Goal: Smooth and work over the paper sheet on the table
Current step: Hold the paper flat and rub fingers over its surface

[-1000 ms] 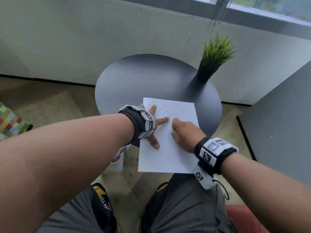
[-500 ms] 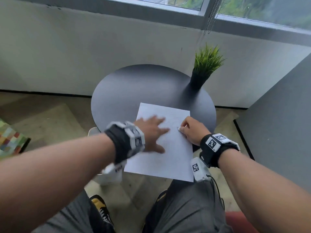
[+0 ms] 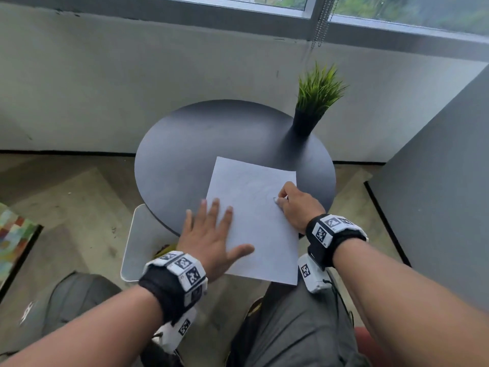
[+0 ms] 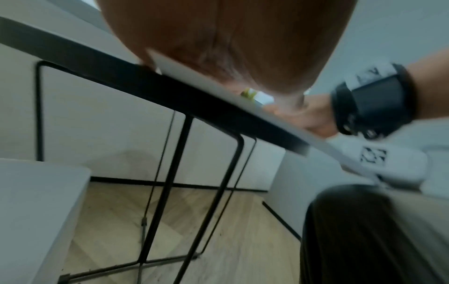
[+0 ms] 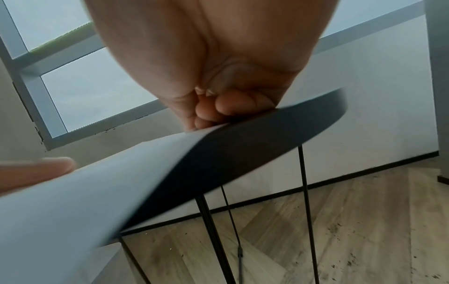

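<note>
A white paper sheet point(image 3: 254, 234) with faint pencil lines lies on the round dark table point(image 3: 211, 144), and its near end hangs over the table's edge. My left hand point(image 3: 209, 229) lies flat on the sheet's left edge, fingers straight and spread, thumb on the paper. My right hand point(image 3: 283, 197) rests on the sheet's right side with its fingers curled; a small whitish bit shows pinched at thumb and forefinger. In the right wrist view the curled fingers point(image 5: 230, 103) press onto the paper point(image 5: 85, 192) at the table rim point(image 5: 267, 130).
A potted green plant point(image 3: 315, 102) stands at the table's far right. A white bin point(image 3: 143, 242) sits under the table's left side, with a grey backpack point(image 3: 66, 300) on the floor beside my leg. A grey cabinet point(image 3: 436, 181) stands to the right.
My left hand has slid from the middle of the sheet back to its left edge. My right hand has moved toward the sheet's right side. The sheet has turned slightly.
</note>
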